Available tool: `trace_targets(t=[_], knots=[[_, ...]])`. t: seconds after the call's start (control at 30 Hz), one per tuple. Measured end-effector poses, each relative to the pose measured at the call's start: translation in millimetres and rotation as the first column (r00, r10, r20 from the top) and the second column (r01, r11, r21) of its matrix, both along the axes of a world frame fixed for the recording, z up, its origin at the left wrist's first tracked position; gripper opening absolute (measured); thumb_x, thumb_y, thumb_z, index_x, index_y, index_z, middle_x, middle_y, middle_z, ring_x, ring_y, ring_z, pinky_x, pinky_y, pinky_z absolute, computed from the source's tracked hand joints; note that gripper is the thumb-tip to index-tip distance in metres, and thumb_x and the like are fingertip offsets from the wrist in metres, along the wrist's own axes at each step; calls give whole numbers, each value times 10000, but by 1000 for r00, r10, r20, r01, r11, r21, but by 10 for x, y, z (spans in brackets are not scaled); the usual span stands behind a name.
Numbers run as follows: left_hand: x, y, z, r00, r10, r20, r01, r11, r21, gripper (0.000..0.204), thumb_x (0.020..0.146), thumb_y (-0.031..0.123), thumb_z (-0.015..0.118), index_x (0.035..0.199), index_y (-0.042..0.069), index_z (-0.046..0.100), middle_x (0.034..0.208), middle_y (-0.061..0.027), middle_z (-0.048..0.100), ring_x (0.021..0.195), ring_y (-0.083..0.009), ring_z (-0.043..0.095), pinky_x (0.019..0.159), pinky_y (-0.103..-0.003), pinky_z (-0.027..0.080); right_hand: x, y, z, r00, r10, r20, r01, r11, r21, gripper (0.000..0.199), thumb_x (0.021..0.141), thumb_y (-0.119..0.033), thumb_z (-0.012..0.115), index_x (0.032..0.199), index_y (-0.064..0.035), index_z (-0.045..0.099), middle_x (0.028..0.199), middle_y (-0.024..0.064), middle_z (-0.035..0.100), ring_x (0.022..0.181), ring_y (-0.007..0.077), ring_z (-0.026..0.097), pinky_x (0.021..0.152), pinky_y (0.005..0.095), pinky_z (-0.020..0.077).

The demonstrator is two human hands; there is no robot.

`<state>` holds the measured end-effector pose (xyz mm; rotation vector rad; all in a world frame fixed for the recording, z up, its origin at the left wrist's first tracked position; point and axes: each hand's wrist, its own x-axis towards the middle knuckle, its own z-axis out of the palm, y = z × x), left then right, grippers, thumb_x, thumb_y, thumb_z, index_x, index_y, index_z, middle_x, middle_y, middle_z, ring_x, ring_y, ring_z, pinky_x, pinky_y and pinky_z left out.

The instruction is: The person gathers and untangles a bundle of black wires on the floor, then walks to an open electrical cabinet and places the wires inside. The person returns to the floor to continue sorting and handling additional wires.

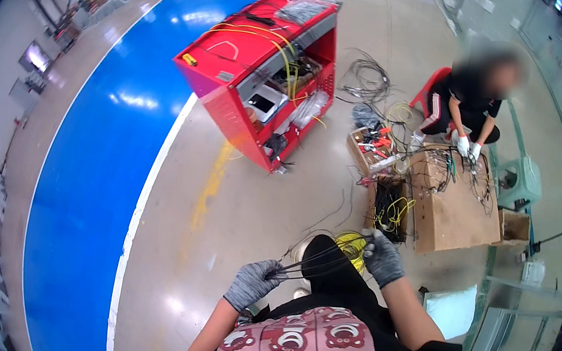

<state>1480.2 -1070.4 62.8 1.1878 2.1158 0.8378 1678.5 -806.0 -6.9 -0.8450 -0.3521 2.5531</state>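
Note:
Several thin black cables (318, 264) stretch between my two hands above my lap. My left hand (253, 284), in a grey knit glove, is closed around one end of the bundle. At the other end my right hand (383, 258), gloved alike, grips the cables with its fingers curled. Loose cable ends stick out past the left fist. Beneath the right hand, partly hidden by it and my leg, lies a coil of yellow cable (351, 247) on the floor.
A red tool cabinet (228, 113) stands ahead on the left. Cardboard boxes hold cables (392, 210) and tools (375, 146). At the right, a co-worker (478, 96) in white gloves handles cables over a large carton (447, 207). More black cable (368, 79) lies coiled on the floor.

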Motion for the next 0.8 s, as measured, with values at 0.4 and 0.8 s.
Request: trace_targets(t=[0.4, 0.8], knots=[[-1588, 1327, -160, 1000, -1, 4, 2, 955, -295, 298, 874, 340, 546, 975, 67, 610, 833, -172, 633, 789, -352, 614, 682, -400, 484, -2376, 1126, -1136, 980, 99, 172, -69, 983, -169, 87, 866, -172, 570, 831, -93, 556, 703, 17, 584, 469, 78, 454, 386, 209, 379], [-2939, 2171, -462, 949, -102, 299, 219, 894, -391, 373, 887, 417, 488, 1023, 82, 578, 899, -193, 618, 879, -368, 582, 774, -432, 448, -3159, 1775, -1253, 964, 128, 234, -61, 959, -275, 99, 892, -214, 503, 900, -117, 522, 750, 41, 586, 525, 107, 473, 426, 237, 383]])
